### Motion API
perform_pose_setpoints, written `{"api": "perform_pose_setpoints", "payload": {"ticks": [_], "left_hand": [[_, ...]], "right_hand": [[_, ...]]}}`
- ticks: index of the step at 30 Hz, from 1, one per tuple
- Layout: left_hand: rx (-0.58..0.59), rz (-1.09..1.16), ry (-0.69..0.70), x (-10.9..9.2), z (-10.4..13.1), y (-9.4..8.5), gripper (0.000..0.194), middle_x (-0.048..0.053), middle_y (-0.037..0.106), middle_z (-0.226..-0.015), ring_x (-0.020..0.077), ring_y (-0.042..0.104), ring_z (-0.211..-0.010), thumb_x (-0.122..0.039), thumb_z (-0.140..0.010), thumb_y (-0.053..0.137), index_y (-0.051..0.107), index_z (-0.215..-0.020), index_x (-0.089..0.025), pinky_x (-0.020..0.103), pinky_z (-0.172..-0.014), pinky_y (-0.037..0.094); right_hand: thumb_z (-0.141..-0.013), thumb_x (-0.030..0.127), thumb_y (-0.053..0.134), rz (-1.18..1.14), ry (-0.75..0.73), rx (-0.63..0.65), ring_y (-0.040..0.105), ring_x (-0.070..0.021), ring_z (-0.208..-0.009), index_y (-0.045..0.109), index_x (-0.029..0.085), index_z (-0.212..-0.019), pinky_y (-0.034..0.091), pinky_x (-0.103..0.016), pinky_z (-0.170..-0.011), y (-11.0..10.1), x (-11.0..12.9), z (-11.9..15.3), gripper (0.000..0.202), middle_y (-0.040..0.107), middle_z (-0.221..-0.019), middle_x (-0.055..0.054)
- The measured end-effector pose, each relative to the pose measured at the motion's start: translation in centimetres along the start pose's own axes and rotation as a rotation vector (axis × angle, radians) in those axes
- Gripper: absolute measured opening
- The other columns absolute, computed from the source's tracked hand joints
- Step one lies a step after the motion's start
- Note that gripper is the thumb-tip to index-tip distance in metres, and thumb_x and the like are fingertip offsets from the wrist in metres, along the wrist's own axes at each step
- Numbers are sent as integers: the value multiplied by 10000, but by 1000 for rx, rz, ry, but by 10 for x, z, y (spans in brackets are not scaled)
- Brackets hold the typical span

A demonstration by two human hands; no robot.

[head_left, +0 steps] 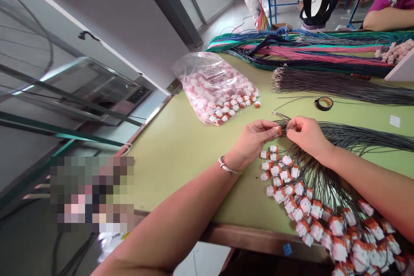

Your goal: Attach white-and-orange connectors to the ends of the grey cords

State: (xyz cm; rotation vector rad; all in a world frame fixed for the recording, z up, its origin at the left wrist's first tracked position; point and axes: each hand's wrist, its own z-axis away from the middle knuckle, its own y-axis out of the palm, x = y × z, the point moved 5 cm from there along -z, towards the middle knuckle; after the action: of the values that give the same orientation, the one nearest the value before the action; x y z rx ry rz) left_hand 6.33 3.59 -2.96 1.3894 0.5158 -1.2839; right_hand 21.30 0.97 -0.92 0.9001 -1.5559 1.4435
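My left hand (252, 142), with a band at the wrist, pinches a small orange and white connector (278, 130) above the green table. Close on its right, my right hand (304, 136) has its fingers pressed together at the dark wires; what exactly they grip is too small to tell. Dark wires (343, 136) run off to the right beneath my right hand. Below both hands, many wired connectors (305, 203) fan out toward the table's front edge. Behind my left hand lies a clear plastic bag (213, 82) of white and orange connectors, several of them loose at its mouth.
A black tape roll (324, 103) and a white square (395, 121) lie on the table (161, 159). Farther back are a dark wire bundle (323, 84), coloured wires (323, 51) and pale connectors (396, 51). A person's arm (390, 18) rests at the top right.
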Motion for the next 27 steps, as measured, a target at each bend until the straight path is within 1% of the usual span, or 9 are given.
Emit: {"api": "perform_pose_setpoints", "payload": {"ticks": [3, 9, 13, 19, 21, 23, 25, 26, 27], "left_hand": [[7, -21, 1, 0, 1, 0, 265, 34, 735, -764, 107, 666, -708, -216, -552, 881, 714, -735, -122, 256, -779, 540], [-7, -10, -57, 0, 3, 2, 223, 32, 732, -754, 102, 668, -695, -188, -594, 858, 711, -744, -115, 265, -803, 551], [-1, -19, -62, 1, 3, 4, 220, 36, 730, -745, 102, 663, -689, -186, -590, 858, 716, -741, -109, 263, -794, 552], [11, -56, -15, 3, 2, 7, 279, 24, 719, -718, 87, 644, -667, -242, -540, 884, 717, -725, -116, 225, -742, 536], [26, -84, -8, 2, 2, 7, 270, 24, 713, -712, 91, 643, -667, -251, -553, 875, 716, -729, -121, 229, -730, 534], [58, -181, 8, -4, 4, 6, 232, 32, 709, -708, 100, 637, -657, -260, -606, 846, 720, -750, -128, 238, -698, 529], [142, -382, 27, -16, 9, 6, 173, 42, 702, -690, 107, 619, -622, -265, -660, 807, 729, -750, -139, 240, -643, 514], [228, -506, 31, -22, 12, 7, 143, 49, 704, -691, 116, 616, -616, -262, -673, 793, 736, -741, -149, 244, -625, 507], [338, -627, 28, -28, 16, 10, 117, 59, 712, -710, 130, 625, -631, -255, -676, 786, 745, -732, -161, 252, -627, 506]], "right_hand": [[-657, 185, 522, 93, -70, -2, 457, -104, -513, 555, 182, -626, 366, -252, -532, 1, 2, 1, 46, 568, -559, 16], [-717, 153, 522, 325, -313, -2, 455, -104, -510, 541, 192, -694, 360, -256, -567, 3, 10, 6, 49, 570, -569, 23], [-727, 151, 534, 358, -355, -7, 453, -102, -506, 534, 194, -693, 355, -253, -568, 4, 11, 8, 55, 564, -566, 26], [-722, 169, 541, 319, -313, 8, 449, -101, -494, 543, 186, -679, 349, -258, -557, 6, 7, 6, 46, 561, -555, 24], [-703, 181, 552, 253, -276, 34, 445, -100, -490, 547, 187, -663, 349, -256, -543, 6, 5, 4, 41, 554, -544, 28], [-689, 199, 563, 117, -217, 58, 458, -101, -498, 556, 185, -656, 358, -250, -529, 4, 3, 2, 36, 565, -550, 24], [-701, 241, 580, -76, -123, 51, 466, -95, -492, 576, 181, -692, 360, -239, -501, 0, 1, -1, 61, 601, -577, 12], [-715, 275, 591, -173, -63, 40, 452, -87, -468, 589, 178, -734, 345, -232, -472, -2, -1, -2, 99, 620, -589, 6], [-724, 311, 605, -250, 0, 40, 416, -74, -430, 595, 174, -777, 314, -225, -435, -3, -4, -3, 146, 630, -589, 6]]}}
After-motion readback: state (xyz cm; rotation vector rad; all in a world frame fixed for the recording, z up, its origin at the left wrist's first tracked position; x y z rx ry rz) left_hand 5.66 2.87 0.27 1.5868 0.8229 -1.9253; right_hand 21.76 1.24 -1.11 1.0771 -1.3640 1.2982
